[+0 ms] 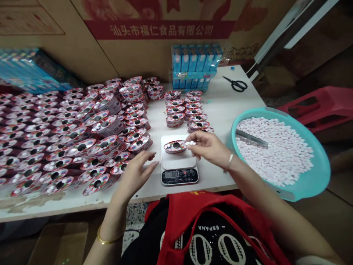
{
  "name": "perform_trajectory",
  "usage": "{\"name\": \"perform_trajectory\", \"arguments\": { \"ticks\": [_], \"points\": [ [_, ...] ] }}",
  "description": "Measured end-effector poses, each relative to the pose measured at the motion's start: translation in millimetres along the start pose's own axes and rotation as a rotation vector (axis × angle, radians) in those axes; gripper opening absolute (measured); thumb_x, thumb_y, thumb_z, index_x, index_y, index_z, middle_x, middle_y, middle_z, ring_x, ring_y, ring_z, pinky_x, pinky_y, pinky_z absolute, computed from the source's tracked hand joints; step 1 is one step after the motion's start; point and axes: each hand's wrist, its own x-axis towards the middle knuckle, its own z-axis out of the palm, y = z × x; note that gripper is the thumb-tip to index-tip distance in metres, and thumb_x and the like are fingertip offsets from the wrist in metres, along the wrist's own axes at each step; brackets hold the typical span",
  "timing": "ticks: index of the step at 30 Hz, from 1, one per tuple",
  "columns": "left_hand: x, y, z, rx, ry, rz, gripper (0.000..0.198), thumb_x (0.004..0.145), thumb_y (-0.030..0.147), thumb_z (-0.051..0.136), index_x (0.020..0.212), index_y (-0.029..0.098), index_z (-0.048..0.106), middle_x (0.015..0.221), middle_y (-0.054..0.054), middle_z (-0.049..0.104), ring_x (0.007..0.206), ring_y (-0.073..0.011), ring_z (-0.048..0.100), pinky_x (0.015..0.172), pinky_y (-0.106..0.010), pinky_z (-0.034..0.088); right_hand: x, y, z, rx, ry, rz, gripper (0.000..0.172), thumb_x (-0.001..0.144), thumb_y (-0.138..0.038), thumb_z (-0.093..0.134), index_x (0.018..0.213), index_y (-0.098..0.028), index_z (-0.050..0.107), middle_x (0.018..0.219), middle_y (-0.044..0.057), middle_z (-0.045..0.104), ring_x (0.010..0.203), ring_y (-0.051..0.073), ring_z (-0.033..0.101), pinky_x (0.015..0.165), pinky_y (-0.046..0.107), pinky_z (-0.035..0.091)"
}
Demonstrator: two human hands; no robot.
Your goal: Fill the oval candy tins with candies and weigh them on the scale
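On the white digital scale [179, 162] stands a small oval red-and-white container [175, 146] with a dark round hole in its top and a few white candies at its left end. My right hand [208, 148] is at that container's right end, its fingertips pinched on several small white candies [191, 142]. To the left of the scale, my left hand [139, 167] hovers with fingers apart and nothing in them. The scale's display is lit, but its digits are hard to read. Many more such containers [138, 144] stand close by my left hand.
A turquoise basin [321, 173] full of white candies, with a metal scoop [251, 138] in it, sits at the right. Black scissors [238, 85] and wrapped blue boxes [193, 68] lie at the back. Filled rows of containers [60, 145] cover the left. A red stool [325, 106] stands beyond.
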Motion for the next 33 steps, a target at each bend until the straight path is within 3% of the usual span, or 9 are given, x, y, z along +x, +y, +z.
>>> {"name": "perform_trajectory", "arguments": {
  "ticks": [2, 7, 14, 21, 25, 29, 33],
  "points": [
    [-1, -2, 1.9, -0.015, -0.006, -0.013, 0.030, 0.091, 0.042, 0.049, 0.110, 0.021, 0.059, 0.098, -0.005, 0.063, 0.093, -0.0175, 0.061, 0.077, -0.030, 0.052, 14, -1, 12, -0.176, -0.040, -0.009, 0.007, 0.076, -0.020, 0.059, 0.083, -0.020, 0.058, 0.055, -0.005, 0.052, 0.050, 0.010, 0.050, 0.047, 0.022, 0.039],
    [-3, -5, 3.3, -0.035, -0.005, -0.029, 0.028, 0.091, 0.040, 0.050, 0.111, 0.021, 0.058, 0.099, -0.006, 0.062, 0.094, -0.0174, 0.061, 0.079, -0.031, 0.051, 31, -5, 23, -0.627, -0.028, -0.117, 0.019, 0.074, -0.007, 0.055, 0.087, -0.018, 0.065, 0.063, -0.002, 0.056, 0.058, 0.012, 0.050, 0.058, 0.025, 0.038],
    [-1, -4, 3.6, -0.049, -0.010, -0.022, 0.030, 0.091, 0.041, 0.050, 0.110, 0.020, 0.059, 0.100, -0.006, 0.062, 0.095, -0.0172, 0.060, 0.081, -0.031, 0.050, 33, -7, 26, -0.744, 0.013, -0.243, 0.022, 0.078, -0.006, 0.056, 0.096, -0.012, 0.067, 0.083, 0.006, 0.062, 0.069, 0.013, 0.053, 0.067, 0.026, 0.042],
    [2, -4, 3.0, -0.033, 0.008, -0.006, 0.028, 0.091, 0.038, 0.051, 0.110, 0.019, 0.059, 0.098, -0.005, 0.062, 0.093, -0.0164, 0.060, 0.079, -0.029, 0.049, 34, -3, 21, -0.605, 0.020, -0.336, 0.023, 0.080, -0.007, 0.057, 0.100, -0.013, 0.068, 0.085, 0.004, 0.067, 0.069, 0.011, 0.054, 0.070, 0.027, 0.044],
    [2, -2, 3.4, -0.032, 0.030, 0.021, 0.027, 0.091, 0.037, 0.051, 0.109, 0.018, 0.059, 0.096, -0.004, 0.062, 0.092, -0.0155, 0.060, 0.078, -0.028, 0.050, 30, -3, 11, -0.303, 0.050, -0.318, 0.020, 0.080, -0.015, 0.061, 0.100, -0.014, 0.067, 0.084, 0.002, 0.066, 0.064, 0.009, 0.053, 0.064, 0.025, 0.046],
    [3, 2, 6.4, -0.010, 0.071, 0.076, 0.026, 0.092, 0.034, 0.050, 0.112, 0.018, 0.057, 0.096, -0.005, 0.062, 0.092, -0.0151, 0.060, 0.079, -0.028, 0.050, 17, -3, -21, 0.082, 0.172, -0.165, 0.017, 0.083, -0.031, 0.065, 0.092, -0.016, 0.065, 0.076, 0.000, 0.062, 0.054, 0.006, 0.049, 0.047, 0.018, 0.039],
    [8, 7, 11.9, 0.093, 0.187, 0.139, 0.033, 0.091, 0.033, 0.052, 0.121, 0.019, 0.054, 0.114, -0.010, 0.059, 0.108, -0.0197, 0.055, 0.090, -0.034, 0.048, -6, 8, -62, 0.284, 0.351, -0.046, 0.018, 0.081, -0.034, 0.067, 0.083, -0.017, 0.065, 0.086, 0.003, 0.065, 0.065, 0.006, 0.058, 0.053, 0.016, 0.047]
  ]
}}
